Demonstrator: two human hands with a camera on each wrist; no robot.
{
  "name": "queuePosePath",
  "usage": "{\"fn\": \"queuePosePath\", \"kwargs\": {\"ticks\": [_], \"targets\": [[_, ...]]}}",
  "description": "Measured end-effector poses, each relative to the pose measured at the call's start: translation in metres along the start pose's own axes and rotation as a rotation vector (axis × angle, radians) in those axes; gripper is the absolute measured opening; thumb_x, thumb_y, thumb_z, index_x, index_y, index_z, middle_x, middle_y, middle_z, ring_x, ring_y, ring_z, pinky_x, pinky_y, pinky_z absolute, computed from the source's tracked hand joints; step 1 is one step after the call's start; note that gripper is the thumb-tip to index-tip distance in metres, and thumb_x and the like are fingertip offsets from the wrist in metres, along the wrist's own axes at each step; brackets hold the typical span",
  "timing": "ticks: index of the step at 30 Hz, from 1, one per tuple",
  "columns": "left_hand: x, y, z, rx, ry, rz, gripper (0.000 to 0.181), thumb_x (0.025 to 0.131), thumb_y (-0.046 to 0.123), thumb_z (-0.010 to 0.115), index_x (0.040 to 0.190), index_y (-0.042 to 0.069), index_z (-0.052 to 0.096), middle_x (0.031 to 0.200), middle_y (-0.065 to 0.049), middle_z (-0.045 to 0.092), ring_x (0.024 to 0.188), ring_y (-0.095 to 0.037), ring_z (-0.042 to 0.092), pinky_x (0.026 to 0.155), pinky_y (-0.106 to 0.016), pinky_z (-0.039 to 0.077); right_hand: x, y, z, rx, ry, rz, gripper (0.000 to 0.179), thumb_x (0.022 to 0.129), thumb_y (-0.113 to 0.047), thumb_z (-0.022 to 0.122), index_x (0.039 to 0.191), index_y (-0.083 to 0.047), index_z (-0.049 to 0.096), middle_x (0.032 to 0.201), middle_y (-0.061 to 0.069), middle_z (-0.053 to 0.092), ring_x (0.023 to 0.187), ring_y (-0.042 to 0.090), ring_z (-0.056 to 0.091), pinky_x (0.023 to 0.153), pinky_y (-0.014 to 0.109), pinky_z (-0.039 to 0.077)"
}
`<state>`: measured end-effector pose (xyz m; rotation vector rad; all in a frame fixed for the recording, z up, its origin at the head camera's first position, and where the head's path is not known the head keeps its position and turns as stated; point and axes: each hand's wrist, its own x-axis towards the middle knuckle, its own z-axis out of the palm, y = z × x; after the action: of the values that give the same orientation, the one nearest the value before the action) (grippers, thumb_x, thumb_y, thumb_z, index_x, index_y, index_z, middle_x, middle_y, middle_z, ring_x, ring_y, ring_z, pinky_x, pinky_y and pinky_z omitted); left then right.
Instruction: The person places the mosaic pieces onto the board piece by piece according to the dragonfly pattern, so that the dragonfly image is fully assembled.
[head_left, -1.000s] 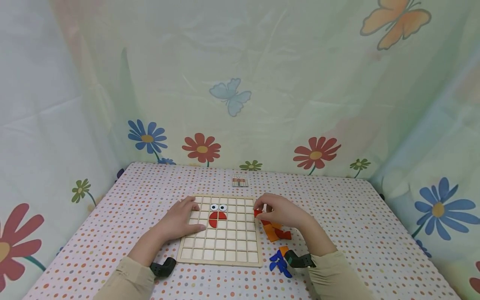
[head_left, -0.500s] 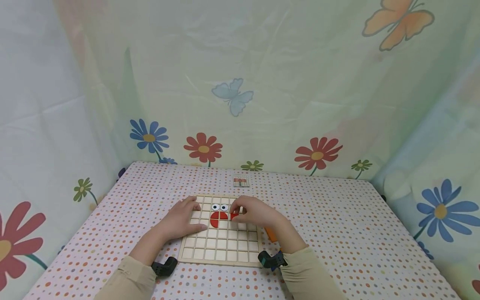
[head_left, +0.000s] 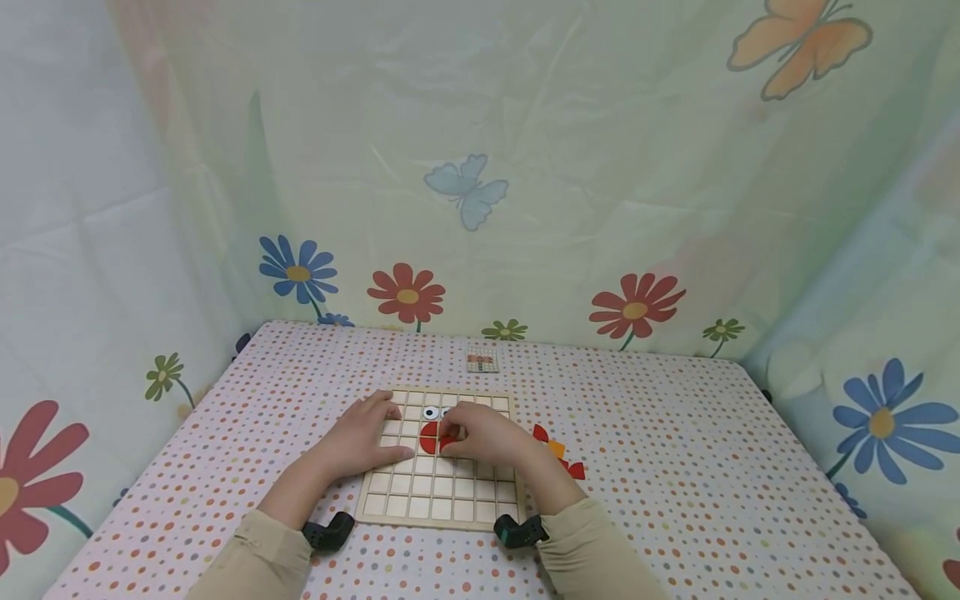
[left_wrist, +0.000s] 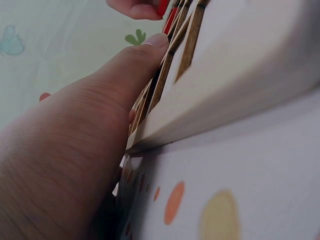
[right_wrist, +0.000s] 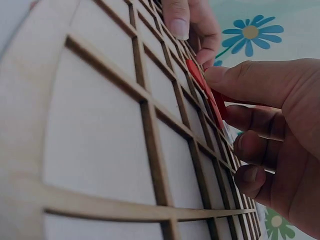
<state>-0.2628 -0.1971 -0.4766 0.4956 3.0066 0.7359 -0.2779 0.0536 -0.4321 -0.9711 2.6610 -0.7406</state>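
A wooden grid board (head_left: 420, 506) lies on the dotted table. My left hand (head_left: 360, 437) rests along its left side, thumb and fingers loosely spread over the edge. With thumb and fingers, my right hand (head_left: 483, 433) pinches a red piece (right_wrist: 221, 103) against the red pieces (head_left: 428, 437) set in the upper middle cells. In the right wrist view the held piece stands tilted close over the grid, beside a flat red piece (right_wrist: 197, 75). Above the red pieces sits a round eye tile (head_left: 430, 413); the right fingers partly cover a second one.
Loose red and orange pieces (head_left: 556, 448) lie right of the board, beyond my right forearm. The blue pieces are hidden behind that arm. A small picture card (head_left: 482, 360) lies farther back. Black wrist cameras (head_left: 328, 532) sit at both cuffs.
From the loose pieces at the right, my right hand has carried a red piece leftward over the board to the red pieces there. My left hand has stayed in place.
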Motion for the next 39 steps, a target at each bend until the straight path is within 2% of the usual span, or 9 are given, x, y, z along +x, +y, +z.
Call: {"fn": "queuePosePath", "kwargs": {"ticks": [8, 30, 35, 39], "targets": [[0.000, -0.001, -0.001, 0.005, -0.001, 0.001, 0.059, 0.079, 0.064, 0.072, 0.116, 0.019, 0.058, 0.155, -0.011, 0.037, 0.144, -0.041, 0.034, 0.118, -0.059, 0.028, 0.003, 0.004, 0.008, -0.057, 0.027, -0.013, 0.014, 0.089, -0.026, 0.075, 0.099, -0.019, 0.069, 0.094, -0.008, 0.061, 0.079, 0.008, 0.052, 0.072, 0.023, 0.046], [0.000, 0.000, -0.003, -0.009, -0.005, 0.022, 0.059, 0.080, 0.062, 0.072, 0.117, 0.017, 0.058, 0.154, -0.013, 0.038, 0.144, -0.041, 0.034, 0.119, -0.060, 0.026, 0.003, 0.002, 0.010, -0.089, 0.043, -0.012, 0.013, 0.089, -0.023, 0.074, 0.100, -0.019, 0.069, 0.093, -0.008, 0.061, 0.079, 0.007, 0.052, 0.073, 0.023, 0.046], [0.000, 0.000, -0.003, -0.005, -0.007, 0.017, 0.059, 0.080, 0.062, 0.073, 0.116, 0.018, 0.058, 0.154, -0.012, 0.038, 0.144, -0.040, 0.034, 0.119, -0.059, 0.026, 0.001, 0.001, 0.003, -0.055, 0.040, 0.010, 0.012, 0.090, -0.023, 0.072, 0.101, -0.019, 0.070, 0.094, -0.008, 0.061, 0.081, 0.008, 0.053, 0.073, 0.024, 0.047], [0.001, -0.001, -0.001, 0.013, -0.004, 0.006, 0.060, 0.079, 0.064, 0.072, 0.116, 0.019, 0.059, 0.154, -0.010, 0.038, 0.143, -0.038, 0.036, 0.119, -0.058, 0.028, -0.007, 0.003, -0.014, -0.028, 0.071, 0.028, 0.012, 0.093, -0.023, 0.069, 0.103, -0.018, 0.070, 0.096, -0.008, 0.062, 0.084, 0.010, 0.055, 0.074, 0.028, 0.049]]}}
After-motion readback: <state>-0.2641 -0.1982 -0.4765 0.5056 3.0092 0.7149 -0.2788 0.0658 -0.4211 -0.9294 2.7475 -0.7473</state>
